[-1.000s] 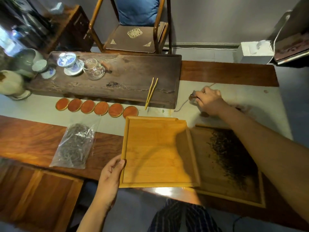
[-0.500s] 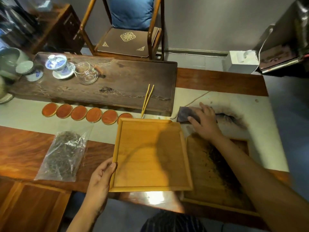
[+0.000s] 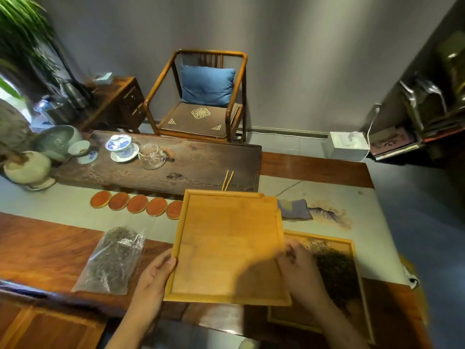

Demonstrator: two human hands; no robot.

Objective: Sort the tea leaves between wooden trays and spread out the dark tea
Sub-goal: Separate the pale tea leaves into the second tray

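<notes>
No readable brand, label or writing anywhere; the chair seat pad [image 3: 198, 118] only carries a gold knot emblem and corner marks. The empty tray [image 3: 227, 248], light wood, is gripped on both sides: left hand [image 3: 153, 280] with thumb curled over the left rim near the front corner, right hand [image 3: 299, 268] at the right rim, fingers bent, blurred, exact grip hard to read. Its right edge overlaps the second tray [image 3: 349, 250], which lies on the table to the right and holds the dark tea [image 3: 334, 270] in a loose heap. Clear bag of tea leaves [image 3: 113, 260] lies flat on the table [image 3: 37, 250] left of the empty tray, just beside the left hand, not touching. Table is reddish-brown polished wood with a pale runner [image 3: 364, 215] across it, ink-painted mountains near a folded grey cloth [image 3: 294, 210]. 5 round red coasters [image 3: 137, 204] in a row on the runner. Behind them a dark slab tea board [image 3: 201, 165] with a blue-and-white lidded cup [image 3: 119, 144], glass pitcher [image 3: 152, 157], and 2 thin bamboo sticks [image 3: 227, 180]. Room: grey wall, wooden armchair with blue cushion [image 3: 207, 84], white tissue box [image 3: 346, 146] far right, plant [image 3: 22, 41] top left.
</notes>
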